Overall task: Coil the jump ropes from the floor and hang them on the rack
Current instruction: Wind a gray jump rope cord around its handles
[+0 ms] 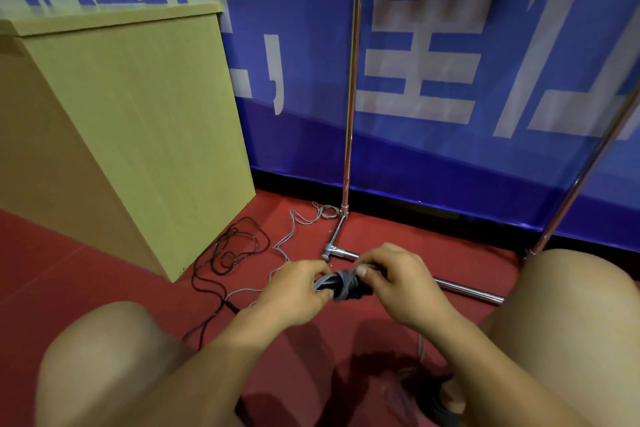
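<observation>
Low between both knees, left hand and right hand grip the grey rope bundle.

I have one view only, a wide-angle camera on the person's head, looking forward and steeply down past both bare knees to the red floor. Both hands sit close under the lens at lower centre, and the frame bends at its edges. Farther off it faces the blue banner wall, with the wooden cabinet left and the rack's posts ahead.
</observation>
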A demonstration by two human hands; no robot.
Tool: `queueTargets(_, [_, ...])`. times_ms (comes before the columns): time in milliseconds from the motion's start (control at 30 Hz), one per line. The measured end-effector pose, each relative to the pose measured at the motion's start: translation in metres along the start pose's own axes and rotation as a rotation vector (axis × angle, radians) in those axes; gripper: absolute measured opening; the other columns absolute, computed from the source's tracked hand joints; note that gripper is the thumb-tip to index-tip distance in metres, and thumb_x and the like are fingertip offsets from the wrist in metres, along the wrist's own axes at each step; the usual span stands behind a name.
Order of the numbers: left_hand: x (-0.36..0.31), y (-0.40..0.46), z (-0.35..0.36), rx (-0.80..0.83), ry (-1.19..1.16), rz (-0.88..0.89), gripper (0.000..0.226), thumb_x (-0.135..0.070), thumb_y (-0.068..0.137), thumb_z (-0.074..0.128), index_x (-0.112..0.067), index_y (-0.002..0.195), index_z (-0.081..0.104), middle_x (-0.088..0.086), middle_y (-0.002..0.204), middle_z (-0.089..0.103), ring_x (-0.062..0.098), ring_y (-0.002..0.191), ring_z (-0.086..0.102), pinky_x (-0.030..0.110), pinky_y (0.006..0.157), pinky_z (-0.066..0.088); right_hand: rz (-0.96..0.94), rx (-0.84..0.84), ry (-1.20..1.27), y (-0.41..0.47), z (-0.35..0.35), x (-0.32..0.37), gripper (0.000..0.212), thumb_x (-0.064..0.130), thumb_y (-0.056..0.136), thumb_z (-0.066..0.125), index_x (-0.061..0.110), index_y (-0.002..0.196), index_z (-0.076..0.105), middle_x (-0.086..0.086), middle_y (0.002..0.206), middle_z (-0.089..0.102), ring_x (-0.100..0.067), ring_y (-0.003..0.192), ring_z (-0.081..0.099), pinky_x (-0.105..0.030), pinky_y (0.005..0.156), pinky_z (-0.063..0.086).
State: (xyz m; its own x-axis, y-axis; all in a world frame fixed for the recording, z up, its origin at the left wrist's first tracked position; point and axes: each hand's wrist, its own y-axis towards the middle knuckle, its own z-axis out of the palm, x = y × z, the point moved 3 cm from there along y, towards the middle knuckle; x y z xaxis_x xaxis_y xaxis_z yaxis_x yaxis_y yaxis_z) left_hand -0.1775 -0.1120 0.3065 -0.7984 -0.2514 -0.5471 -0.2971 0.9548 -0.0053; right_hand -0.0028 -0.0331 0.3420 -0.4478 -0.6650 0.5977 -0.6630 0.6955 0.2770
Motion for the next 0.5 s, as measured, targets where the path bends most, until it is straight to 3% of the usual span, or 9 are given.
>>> queueTargets(100, [-0.011, -0.006, -0.001, 0.128, -0.114, 0.076, 0.014, -0.027, 0.078, 0.069, -0.026, 0.092, 0.068, -0.005, 0.068, 0.068, 0.008, 0.054, 0.052, 0.022, 0.053, 0.038, 0.068, -0.076, 0.037, 0.002, -0.006, 0.001, 0.008, 0.022, 0.085, 0.072, 0.028, 0.090, 0.073, 0.011, 0.083, 0.066, -0.002, 0.076, 0.059, -0.004, 0.070, 0.036])
queueTargets(233, [-0.026, -0.016, -0.007, 0.313, -0.268, 0.130, 0.010, -0.017, 0.078, 0.070, -0.020, 0.087, 0.069, -0.009, 0.061, 0.060, 0.004, 0.052, 0.046, 0.022, 0.054, 0.038, 0.248, -0.045, 0.216, 0.004, -0.005, -0.006, 0.015, 0.021, 0.080, 0.080, 0.030, 0.087, 0.070, 0.014, 0.073, 0.067, 0.002, 0.065, 0.058, -0.007, 0.064, 0.042])
queueTargets(367, [-0.034, -0.021, -0.022, 0.422, -0.528, 0.138, 0.008, -0.009, 0.079, 0.066, -0.010, 0.086, 0.068, 0.005, 0.068, 0.067, 0.010, 0.051, 0.050, 0.022, 0.051, 0.038, 0.464, 0.109, 0.722, 0.004, -0.002, -0.010, 0.011, 0.009, 0.081, 0.077, 0.016, 0.085, 0.070, 0.002, 0.068, 0.062, -0.002, 0.051, 0.050, -0.016, 0.052, 0.042])
queueTargets(500, [-0.036, -0.026, -0.031, 0.481, -0.840, 0.126, 0.010, -0.022, 0.075, 0.065, -0.016, 0.083, 0.065, 0.013, 0.070, 0.067, 0.017, 0.047, 0.046, 0.025, 0.045, 0.029, 0.507, 0.208, 1.007, 0.004, -0.004, 0.000, 0.009, 0.009, 0.076, 0.074, 0.010, 0.079, 0.066, -0.005, 0.069, 0.065, -0.011, 0.054, 0.057, -0.022, 0.053, 0.047])
